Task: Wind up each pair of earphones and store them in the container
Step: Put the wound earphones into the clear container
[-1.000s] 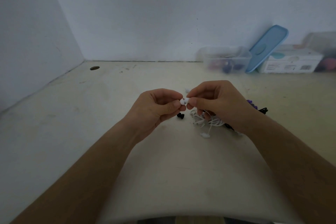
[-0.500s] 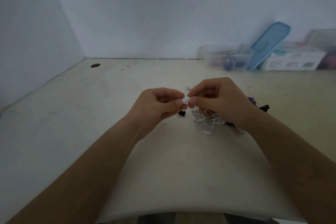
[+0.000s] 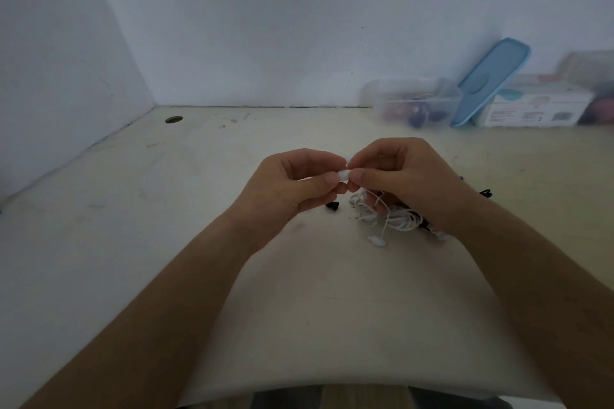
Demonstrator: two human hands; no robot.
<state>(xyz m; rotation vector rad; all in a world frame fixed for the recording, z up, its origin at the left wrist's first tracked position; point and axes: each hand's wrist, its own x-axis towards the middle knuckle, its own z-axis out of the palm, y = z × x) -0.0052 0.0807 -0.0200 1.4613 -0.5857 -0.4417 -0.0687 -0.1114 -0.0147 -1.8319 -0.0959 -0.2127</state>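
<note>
The one head camera (wide-angle) is looking forward and down from the bench's [image 3: 133, 242] near edge toward its far edge, sitting close over the left hand [image 3: 292, 189] and right hand [image 3: 408, 176].

The left forearm [image 3: 159, 315] and the right forearm [image 3: 531, 269] are reaching forward from the lower corners and are angling toward each other. The left hand [image 3: 292, 189] is curling its fingers, with the thumb [image 3: 327, 180] lying along the forefinger. The right hand [image 3: 408, 183] is facing it, knuckles up, fingers bent. Their fingertips are nearly meeting, and both hands are pinching one white earbud [image 3: 344, 175] between them.
</note>
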